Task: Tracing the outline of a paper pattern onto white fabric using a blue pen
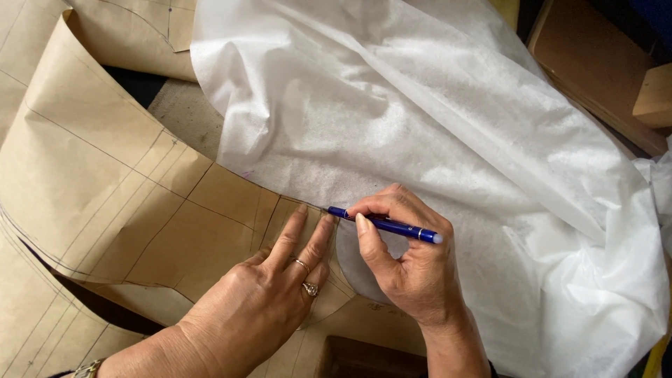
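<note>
A blue pen (388, 226) is gripped in my right hand (406, 259), its tip touching the curved edge of a brown paper pattern (119, 189) where it meets a sheet of thin white fabric (420, 119). Flat on the brown pattern lies my left hand (280, 287), fingers spread and fingertips just left of the pen tip. It wears two rings. The pattern piece carries drawn pencil lines and overlaps the white fabric.
More brown pattern paper (133, 28) lies at the top left and bottom left. Brown cardboard or wood pieces (602, 63) sit at the top right. A dark wooden edge (364, 357) shows at the bottom between my arms.
</note>
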